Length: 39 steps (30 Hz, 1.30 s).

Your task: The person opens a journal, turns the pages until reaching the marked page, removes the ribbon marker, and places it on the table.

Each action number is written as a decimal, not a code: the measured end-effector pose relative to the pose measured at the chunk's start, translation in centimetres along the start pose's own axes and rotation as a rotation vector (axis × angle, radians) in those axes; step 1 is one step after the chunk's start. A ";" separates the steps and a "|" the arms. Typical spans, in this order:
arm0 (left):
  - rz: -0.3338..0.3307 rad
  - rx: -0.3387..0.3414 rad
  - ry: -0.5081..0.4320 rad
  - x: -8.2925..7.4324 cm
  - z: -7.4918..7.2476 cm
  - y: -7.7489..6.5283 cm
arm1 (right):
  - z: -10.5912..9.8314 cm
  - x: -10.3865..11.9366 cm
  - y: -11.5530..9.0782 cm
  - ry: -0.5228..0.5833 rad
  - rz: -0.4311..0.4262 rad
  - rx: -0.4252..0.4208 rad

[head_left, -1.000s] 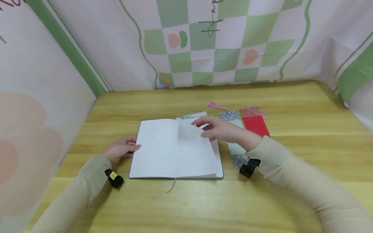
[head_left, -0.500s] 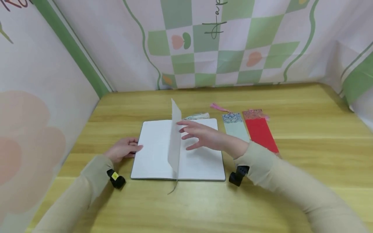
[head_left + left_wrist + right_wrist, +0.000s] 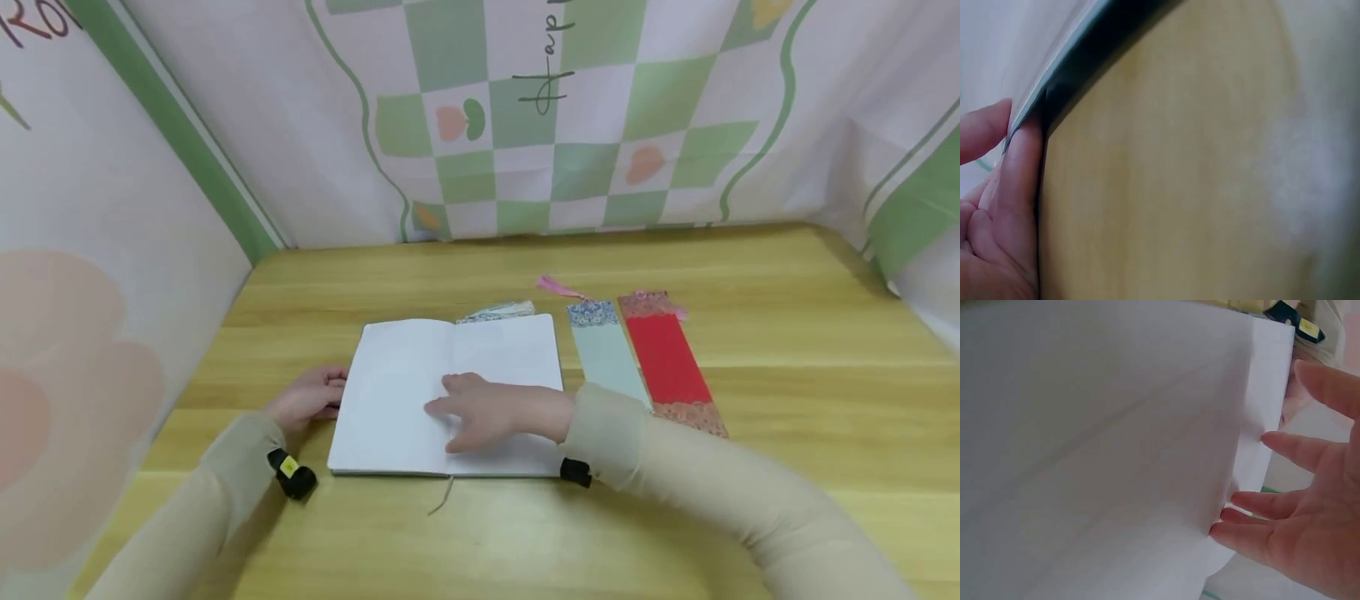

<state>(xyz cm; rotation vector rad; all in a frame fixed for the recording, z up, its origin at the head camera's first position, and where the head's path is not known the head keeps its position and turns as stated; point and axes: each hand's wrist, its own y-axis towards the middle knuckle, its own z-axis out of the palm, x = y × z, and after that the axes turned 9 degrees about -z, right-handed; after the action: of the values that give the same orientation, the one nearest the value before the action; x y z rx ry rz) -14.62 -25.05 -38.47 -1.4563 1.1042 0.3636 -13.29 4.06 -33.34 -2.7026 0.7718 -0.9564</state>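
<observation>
A notebook [image 3: 390, 375] with blank white pages lies open on the table in the head view, a thin grey ribbon [image 3: 444, 498] trailing from its lower edge. At its left edge my left hand [image 3: 309, 400] grips the notebook; the left wrist view shows the thumb [image 3: 985, 130] and a finger [image 3: 1021, 169] on either side of the dark cover's rim. My right hand [image 3: 487, 412] lies over the middle of the spread, fingers spread and fairly straight. Its fingertips touch the paper near the fold in the right wrist view, holding nothing.
A pale tassel [image 3: 498, 312] pokes out past the notebook's top edge. To the right lie a mint-green bookmark [image 3: 609, 354] with a pink tassel [image 3: 558, 287] and a red bookmark [image 3: 670, 358]; the right sleeve covers part of the green one. Patterned cloth [image 3: 525, 167] hangs behind the table.
A page that stood upright at the fold has gone over to the left side. My right hand has moved left and nearer, uncovering more of both bookmarks. The left hand stays at the edge.
</observation>
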 end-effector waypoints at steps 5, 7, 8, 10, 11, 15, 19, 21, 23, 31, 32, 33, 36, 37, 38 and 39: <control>-0.029 -0.004 -0.053 0.0 -0.2 0.2 | 0.8 0.7 0.5 -0.166 0.033 0.025; -0.046 -0.017 -0.083 0.0 -0.2 0.3 | 0.8 1.0 0.6 -0.210 0.047 0.030; -0.053 -0.023 -0.088 -0.1 -0.2 0.3 | 0.8 1.1 0.6 -0.231 0.054 0.034; -0.058 -0.032 -0.072 -0.3 -0.2 0.2 | 0.8 1.1 0.8 -0.251 0.066 0.038; -0.060 -0.041 -0.055 -0.4 -0.2 0.2 | 0.8 1.1 0.8 -0.259 0.070 0.041; -0.079 -0.069 0.018 -0.7 0.0 -0.1 | 0.7 0.6 0.7 -0.267 0.070 0.053; -0.100 -0.078 0.025 -0.7 0.0 -0.2 | 0.4 -0.2 0.1 -0.247 0.071 0.085; -0.104 -0.083 0.024 -0.7 0.0 -0.3 | 0.0 -0.7 -0.2 -0.229 0.071 0.094; -0.105 -0.085 0.028 -0.6 0.0 -0.3 | -0.4 -1.1 -0.5 -0.211 0.068 0.093; -0.117 -0.090 0.035 -0.4 0.3 -0.3 | -2.0 -3.6 -1.5 -0.163 0.156 0.030; -0.111 -0.088 0.037 -0.4 0.3 -0.2 | -2.2 -4.1 -1.6 -0.176 0.170 0.023; -0.107 -0.087 0.036 -0.4 0.3 -0.2 | -2.4 -4.6 -1.7 -0.191 0.179 0.012; -0.091 -0.081 0.034 -0.4 0.3 -0.2 | -2.8 -6.2 -1.8 -0.228 0.184 -0.030; -0.090 -0.083 0.030 -0.5 0.3 -0.2 | -3.0 -6.6 -1.9 -0.230 0.185 -0.044; -0.089 -0.085 0.025 -0.5 0.3 -0.2 | -3.1 -7.0 -1.9 -0.230 0.186 -0.057; -0.085 -0.082 0.025 -0.5 0.3 -0.2 | -3.2 -7.3 -1.8 -0.223 0.184 -0.073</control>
<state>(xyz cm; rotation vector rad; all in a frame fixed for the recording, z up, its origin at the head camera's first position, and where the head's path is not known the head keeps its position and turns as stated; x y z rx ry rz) -14.55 -24.59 -38.02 -1.5787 1.0536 0.3348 -19.37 9.51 -34.17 -2.6793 1.0026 -0.5849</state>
